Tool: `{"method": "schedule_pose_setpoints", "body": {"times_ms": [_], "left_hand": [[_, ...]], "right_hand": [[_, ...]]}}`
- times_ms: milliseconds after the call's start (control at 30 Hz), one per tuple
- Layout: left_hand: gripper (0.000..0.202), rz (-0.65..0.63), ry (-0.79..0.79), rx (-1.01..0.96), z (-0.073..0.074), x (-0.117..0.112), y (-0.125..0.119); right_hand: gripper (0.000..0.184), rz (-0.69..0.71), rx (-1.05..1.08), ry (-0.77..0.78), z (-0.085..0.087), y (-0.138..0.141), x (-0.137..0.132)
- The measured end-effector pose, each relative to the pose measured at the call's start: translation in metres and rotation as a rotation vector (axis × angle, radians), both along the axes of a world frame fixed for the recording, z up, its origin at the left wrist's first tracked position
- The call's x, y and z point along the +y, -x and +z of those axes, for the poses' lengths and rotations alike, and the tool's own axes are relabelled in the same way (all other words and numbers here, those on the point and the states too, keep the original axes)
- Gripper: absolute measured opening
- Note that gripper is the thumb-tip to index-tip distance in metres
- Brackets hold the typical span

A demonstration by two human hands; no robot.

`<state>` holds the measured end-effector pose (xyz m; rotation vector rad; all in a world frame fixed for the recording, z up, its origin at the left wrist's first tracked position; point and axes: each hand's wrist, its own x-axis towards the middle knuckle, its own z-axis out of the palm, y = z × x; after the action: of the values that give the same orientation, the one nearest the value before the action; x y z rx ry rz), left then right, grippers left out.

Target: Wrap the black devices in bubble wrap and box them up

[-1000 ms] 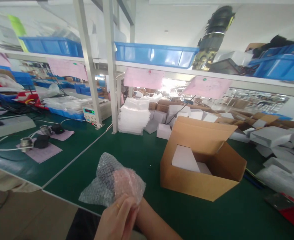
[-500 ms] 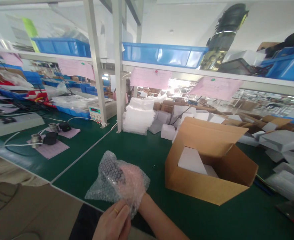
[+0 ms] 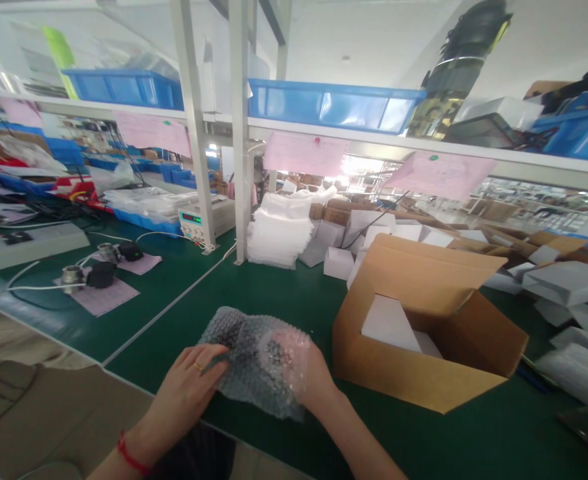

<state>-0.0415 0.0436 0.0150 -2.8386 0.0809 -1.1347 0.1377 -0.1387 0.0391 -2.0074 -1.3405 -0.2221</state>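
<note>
An open carton (image 3: 424, 347) stands on the green worktop (image 3: 274, 287) with a white box (image 3: 389, 323) inside. Behind it lie more white boxes (image 3: 339, 261) and a stack of foam bags (image 3: 279, 237). Blue bins (image 3: 334, 107) line the shelf (image 3: 374, 143); a blurred, possibly metal fitting (image 3: 73, 277) rests far left.

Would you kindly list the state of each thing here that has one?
Bubble wrap bag: held on the table by both hands.
Left hand: gripping the bag's edge.
Right hand: partly inside the bag.
Cardboard box: open, white box inside.
</note>
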Motion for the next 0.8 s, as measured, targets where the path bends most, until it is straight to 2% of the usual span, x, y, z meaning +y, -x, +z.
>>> {"method": "schedule_pose_setpoints", "body": {"times_ms": [100, 167, 233, 300, 367, 433, 500, 567, 600, 700, 733, 800], "left_hand": [[0.035, -0.148, 0.130, 0.105, 0.008, -0.005, -0.004], [0.037, -0.192, 0.243, 0.179, 0.011, -0.020, -0.004], [0.038, -0.179, 0.358, 0.230, 0.012, -0.037, -0.004], [0.035, -0.178, 0.464, 0.263, 0.012, -0.050, -0.002], [0.029, -0.210, 0.553, 0.275, 0.014, -0.056, 0.000], [0.024, -0.223, 0.605, 0.251, 0.019, -0.053, 0.004], [0.019, -0.142, 0.557, 0.138, 0.027, -0.045, 0.006], [0.017, -0.035, 0.381, -0.009, 0.034, -0.039, 0.005], [0.020, -0.023, 0.265, -0.033, 0.036, -0.038, 0.004], [0.049, -0.107, 0.021, 0.167, 0.035, -0.045, -0.008], [0.059, -0.113, 0.004, 0.271, 0.034, -0.050, -0.013], [0.057, -0.051, 0.064, 0.440, 0.034, -0.058, -0.022]], "right_hand": [[0.035, -0.110, 0.036, -0.312, 0.014, 0.011, -0.033], [0.028, -0.081, -0.050, -0.442, 0.019, 0.027, -0.047], [0.028, 0.066, -0.129, -0.337, 0.017, 0.044, -0.051], [0.036, 0.176, -0.186, -0.110, 0.007, 0.056, -0.048], [0.028, 0.158, -0.208, 0.066, -0.005, 0.061, -0.041], [0.020, 0.083, -0.121, 0.145, -0.015, 0.060, -0.037], [0.021, 0.044, 0.095, 0.162, -0.018, 0.055, -0.035], [0.029, 0.043, 0.370, 0.146, -0.015, 0.051, -0.033], [0.033, 0.044, 0.499, 0.134, -0.014, 0.050, -0.032], [0.039, 0.048, 0.686, 0.111, -0.009, 0.047, -0.028], [0.040, 0.041, 0.671, 0.115, -0.008, 0.046, -0.028], [0.035, -0.002, 0.563, 0.112, -0.007, 0.045, -0.032]]}}
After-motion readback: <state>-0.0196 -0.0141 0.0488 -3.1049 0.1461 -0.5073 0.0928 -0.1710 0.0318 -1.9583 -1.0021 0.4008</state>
